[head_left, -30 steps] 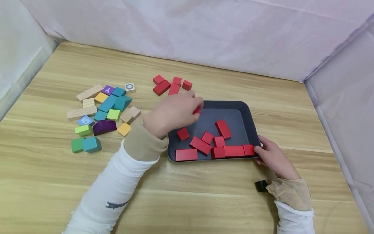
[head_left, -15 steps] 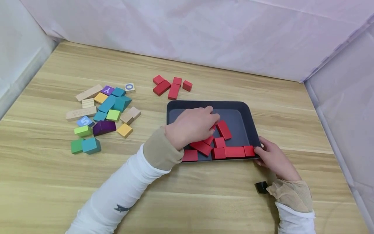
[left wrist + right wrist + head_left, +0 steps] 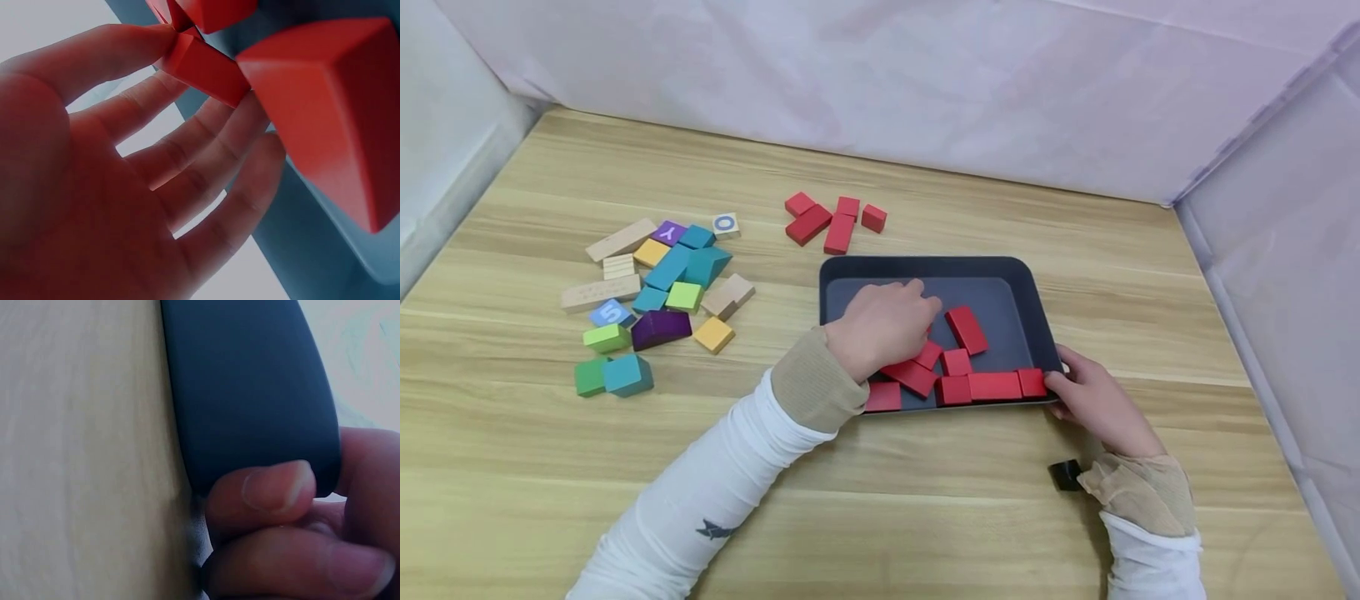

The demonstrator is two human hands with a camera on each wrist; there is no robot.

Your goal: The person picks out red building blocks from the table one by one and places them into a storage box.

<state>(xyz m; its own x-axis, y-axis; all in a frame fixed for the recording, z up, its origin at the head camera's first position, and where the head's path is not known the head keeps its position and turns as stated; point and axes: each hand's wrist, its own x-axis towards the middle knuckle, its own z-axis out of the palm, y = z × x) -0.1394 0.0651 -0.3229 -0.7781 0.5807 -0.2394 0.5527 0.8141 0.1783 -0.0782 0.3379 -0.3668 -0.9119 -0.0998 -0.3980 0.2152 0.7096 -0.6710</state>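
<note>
In the head view a dark tray [image 3: 1015,292] holds several red blocks, some in a row along its near side. My left hand [image 3: 883,325] is over the tray's left half, hiding part of what lies beneath. The left wrist view shows its thumb and fingers pinching a small red block [image 3: 209,69]. A larger red block [image 3: 312,106] sits beside the fingertips in that view. At the tray's near right corner, my right hand [image 3: 1097,400] grips the rim, thumb on top. Its curled fingers [image 3: 262,494] press the tray's outer wall [image 3: 250,394] in the right wrist view.
Behind the tray lie several more red blocks [image 3: 838,233]. A spread of coloured and plain wooden blocks [image 3: 658,279] occupies the table's left side. A small black object [image 3: 1064,475] is beside the right wrist. Pale sheet walls [image 3: 880,92] enclose the table.
My left hand has moved right and down from the tray's left rim, carrying a red block into the tray; it shifts little in the last half second. My right hand keeps its grip.
</note>
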